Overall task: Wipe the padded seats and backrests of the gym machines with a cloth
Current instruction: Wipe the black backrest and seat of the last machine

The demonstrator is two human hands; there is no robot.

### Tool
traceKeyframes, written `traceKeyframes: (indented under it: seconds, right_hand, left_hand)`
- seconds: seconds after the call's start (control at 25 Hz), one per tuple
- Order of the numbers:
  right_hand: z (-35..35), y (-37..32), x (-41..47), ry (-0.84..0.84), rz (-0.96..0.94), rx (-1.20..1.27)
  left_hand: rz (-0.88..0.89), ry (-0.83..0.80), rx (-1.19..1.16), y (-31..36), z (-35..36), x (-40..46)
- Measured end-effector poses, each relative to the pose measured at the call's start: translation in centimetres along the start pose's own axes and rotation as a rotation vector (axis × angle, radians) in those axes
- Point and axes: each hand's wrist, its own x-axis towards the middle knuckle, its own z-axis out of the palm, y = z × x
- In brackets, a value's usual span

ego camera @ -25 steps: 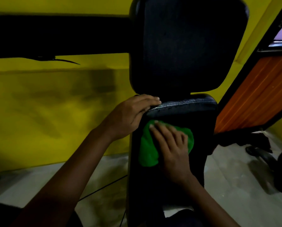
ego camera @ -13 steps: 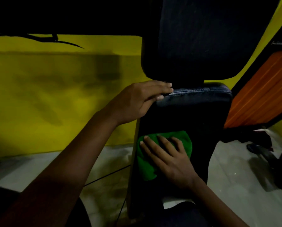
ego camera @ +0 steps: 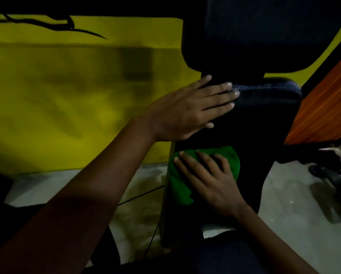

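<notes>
A black padded seat (ego camera: 264, 119) stands in front of me, with a black padded backrest (ego camera: 264, 34) above it. My right hand (ego camera: 211, 178) lies flat with spread fingers on a green cloth (ego camera: 182, 186) and presses it against the lower left face of the seat pad. My left hand (ego camera: 191, 109) has straight fingers laid over the pad's upper left edge, fingertips near the stitched top seam.
A yellow wall (ego camera: 66, 95) runs behind and to the left. An orange panel (ego camera: 324, 107) in a black frame stands at the right. Thin black cables (ego camera: 142, 196) cross the pale floor (ego camera: 296, 214). Dark machine parts (ego camera: 327, 175) lie at the right on the floor.
My right hand has slid the green cloth down the seat pad. My left hand has uncurled from gripping the pad's top edge and now lies flat with straight fingers.
</notes>
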Motion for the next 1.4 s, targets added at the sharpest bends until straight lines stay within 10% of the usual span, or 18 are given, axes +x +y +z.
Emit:
traceKeyframes:
  seconds: [1.4]
  right_hand:
    - [5.4,-4.8,-8.9,-0.061,0.086,0.099]
  left_hand:
    - [-0.532,0.011,0.145,11.4,5.7,-5.4]
